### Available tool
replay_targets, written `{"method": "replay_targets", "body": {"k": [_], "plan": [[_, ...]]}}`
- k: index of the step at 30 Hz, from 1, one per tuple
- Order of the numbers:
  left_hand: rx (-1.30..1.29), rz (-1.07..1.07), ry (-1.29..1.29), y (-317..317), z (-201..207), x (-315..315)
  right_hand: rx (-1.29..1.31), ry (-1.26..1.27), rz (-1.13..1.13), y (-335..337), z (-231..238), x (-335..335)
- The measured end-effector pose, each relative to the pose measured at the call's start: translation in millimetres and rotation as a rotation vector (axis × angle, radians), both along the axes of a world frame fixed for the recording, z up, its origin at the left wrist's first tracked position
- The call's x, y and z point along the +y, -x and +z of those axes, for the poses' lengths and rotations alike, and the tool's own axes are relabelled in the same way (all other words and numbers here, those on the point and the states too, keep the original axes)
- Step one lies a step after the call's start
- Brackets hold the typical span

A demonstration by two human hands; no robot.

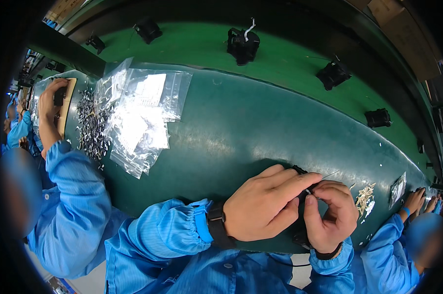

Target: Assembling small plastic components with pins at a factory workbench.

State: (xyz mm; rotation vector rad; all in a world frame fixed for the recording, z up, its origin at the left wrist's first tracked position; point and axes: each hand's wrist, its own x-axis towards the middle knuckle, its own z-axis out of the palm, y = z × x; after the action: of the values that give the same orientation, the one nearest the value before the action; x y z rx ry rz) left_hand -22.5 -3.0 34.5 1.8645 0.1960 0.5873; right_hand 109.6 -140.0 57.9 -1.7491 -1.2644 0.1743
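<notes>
My left hand (263, 206) is bent over a small black part (303, 195), its index finger stretched along the top. Fingers and thumb close around the part, which they mostly hide. From the right my right hand (333, 208) meets it, thumb and index finger pinched at the part's end, next to the left fingertip. A thin wire (331, 174) sticks out to the upper right. What exactly the right fingertips pinch is too small to tell. Both hands are just above the near edge of the green table (221, 127).
Clear plastic bags (138, 117) lie beside a heap of small black and white pieces (90, 125) at left. Small tan strips (364, 198) lie right of my hands. Black assemblies (243, 45) stand along the far green strip. Co-workers in blue sleeves (77, 181) sit on both sides.
</notes>
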Motion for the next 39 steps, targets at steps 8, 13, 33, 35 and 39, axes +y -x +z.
{"method": "replay_targets", "body": {"k": [8,13,33,35,39], "plan": [[0.008,0.016,-0.032,-0.1,-0.2,-0.9,0.064,0.050,-0.056,3.5,-1.6,-0.3],[-0.014,0.029,-0.052,-0.3,0.2,-1.6,0.076,0.048,-0.065,4.2,-1.7,0.4],[-0.004,0.058,-0.027,0.2,7.4,-0.7,0.246,0.013,-0.103,4.5,-7.9,-2.1],[-0.017,0.051,-0.034,-0.9,4.8,-0.5,0.248,0.014,-0.105,4.6,-7.8,-2.1],[0.041,0.040,0.018,0.8,10.9,0.1,0.187,0.026,-0.113,1.3,-2.6,-0.3]]}}
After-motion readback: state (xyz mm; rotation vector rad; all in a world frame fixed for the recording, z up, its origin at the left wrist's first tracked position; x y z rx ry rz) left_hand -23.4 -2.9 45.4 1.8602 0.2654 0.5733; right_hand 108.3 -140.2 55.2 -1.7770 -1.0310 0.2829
